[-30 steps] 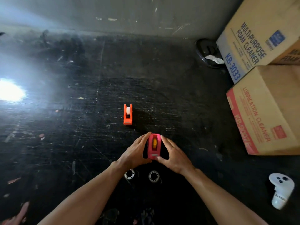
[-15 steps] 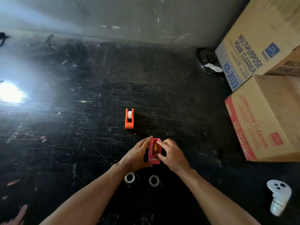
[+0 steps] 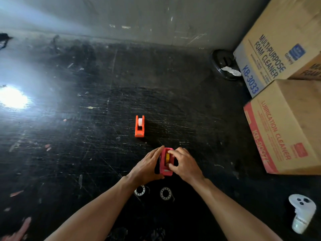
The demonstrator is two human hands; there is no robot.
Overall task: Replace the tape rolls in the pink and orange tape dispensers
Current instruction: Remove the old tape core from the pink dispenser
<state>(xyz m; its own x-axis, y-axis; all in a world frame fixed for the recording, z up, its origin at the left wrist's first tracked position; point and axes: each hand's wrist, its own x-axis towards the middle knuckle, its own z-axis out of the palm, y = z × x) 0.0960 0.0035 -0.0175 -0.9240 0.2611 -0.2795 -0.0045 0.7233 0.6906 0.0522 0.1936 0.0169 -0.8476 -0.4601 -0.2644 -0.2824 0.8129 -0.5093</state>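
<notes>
The pink tape dispenser (image 3: 164,168) stands on the dark scratched floor with a yellow tape roll (image 3: 167,157) in it. My left hand (image 3: 148,165) grips its left side. My right hand (image 3: 184,164) is over its right side, with finger and thumb pinched on the yellow roll. The orange tape dispenser (image 3: 139,126) sits farther away, untouched, with a white roll (image 3: 140,121) in it. Two clear tape rolls (image 3: 140,190) (image 3: 166,193) lie flat on the floor between my forearms.
Cardboard boxes, foam cleaner (image 3: 279,49) above lubrication cleaner (image 3: 284,127), stand at the right. A black round object (image 3: 224,66) lies by the wall. A white controller (image 3: 301,213) lies at the lower right. A bright glare spot (image 3: 12,98) marks the left floor.
My right hand has moved from the dispenser's side onto its top, with fingers closing on the yellow roll. My left hand stays on the left side. The view has shifted slightly.
</notes>
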